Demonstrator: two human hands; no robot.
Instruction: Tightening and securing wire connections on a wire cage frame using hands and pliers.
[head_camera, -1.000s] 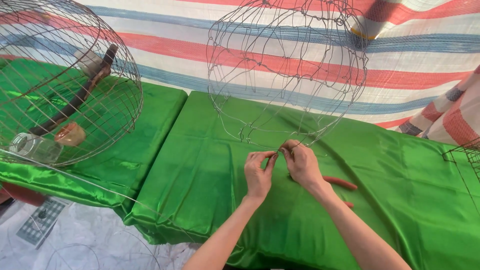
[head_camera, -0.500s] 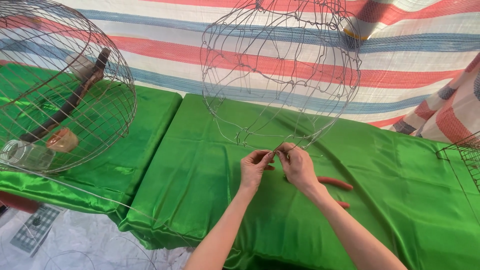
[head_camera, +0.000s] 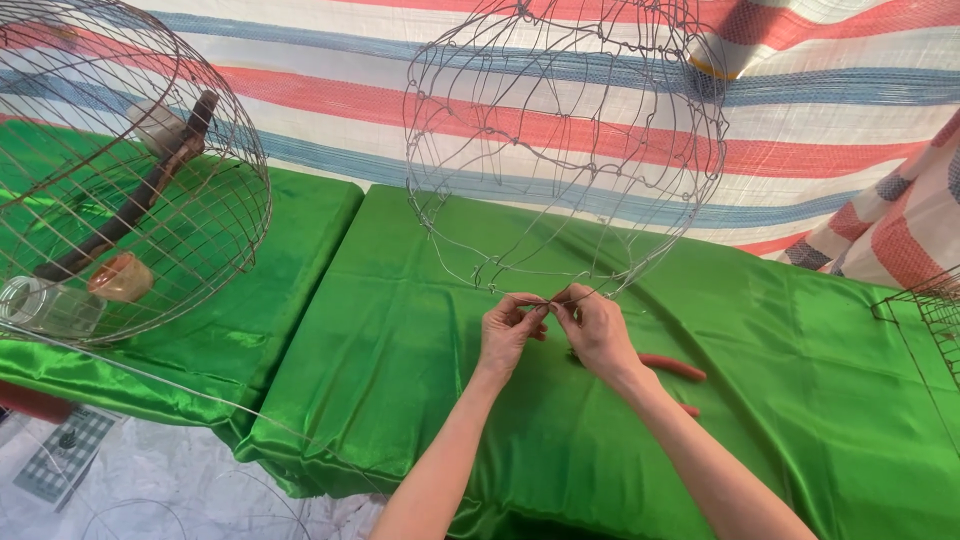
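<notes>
Green satin cloth (head_camera: 420, 330) covers the worktop from edge to edge, and behind it hangs a striped woven tarpaulin (head_camera: 820, 130) in white, red and blue. Centre stage: a rounded openwork cage frame of thin grey wire (head_camera: 565, 150), standing on the cloth with its lower rim nearest the person. Both hands are right at that rim. The left hand (head_camera: 508, 335) has its grip pinched together on a wire strand at the bottom edge of the frame, thumb and forefinger closed tight. The right hand (head_camera: 598, 332) meets it from the other side, fingertips also closed on the same stretch of wire, the two hands almost touching. Just behind the right wrist, lying flat on the cloth, is a tool with red handles (head_camera: 672, 368); its head is hidden by the hand, so its kind cannot be told. Over on the left, a finished round wire cage (head_camera: 120, 180) sits on a second green-draped worktop, with a dark wooden perch (head_camera: 140, 200), a small brown cup (head_camera: 120, 277) and a clear plastic bottle (head_camera: 50, 305) showing through its mesh. Far right, the corner of another wire cage (head_camera: 925, 310) pokes in.
</notes>
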